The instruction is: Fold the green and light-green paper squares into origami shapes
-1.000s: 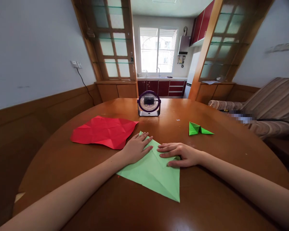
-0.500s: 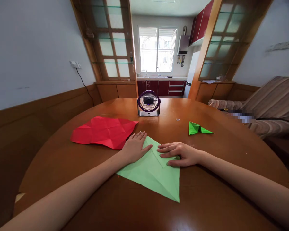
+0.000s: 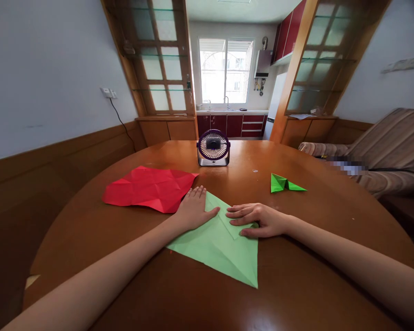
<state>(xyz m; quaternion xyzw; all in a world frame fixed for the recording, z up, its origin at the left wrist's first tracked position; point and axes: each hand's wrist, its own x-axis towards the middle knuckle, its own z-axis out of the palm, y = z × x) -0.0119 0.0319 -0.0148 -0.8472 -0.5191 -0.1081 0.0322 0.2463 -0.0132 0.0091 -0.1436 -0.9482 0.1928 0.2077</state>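
Note:
A light green paper (image 3: 224, 250), folded into a triangle with a smaller flap turned down at its top, lies on the round wooden table (image 3: 296, 276) in front of me. My left hand (image 3: 193, 209) rests flat on the paper's upper left edge, fingers together and pointing away. My right hand (image 3: 257, 219) lies flat on the folded flap, fingers pointing left, thumb pressed at the flap's lower edge. Neither hand grips anything.
A creased red paper sheet (image 3: 148, 188) lies to the left, just beyond my left hand. A small folded bright green paper piece (image 3: 284, 184) sits to the right. A purple desk fan (image 3: 213, 148) stands at the table's far side. A striped sofa (image 3: 382, 156) is on the right.
My left hand has slid a little to the left and outward along the paper's upper edge, uncovering the top corner. My right hand has stayed on the flap.

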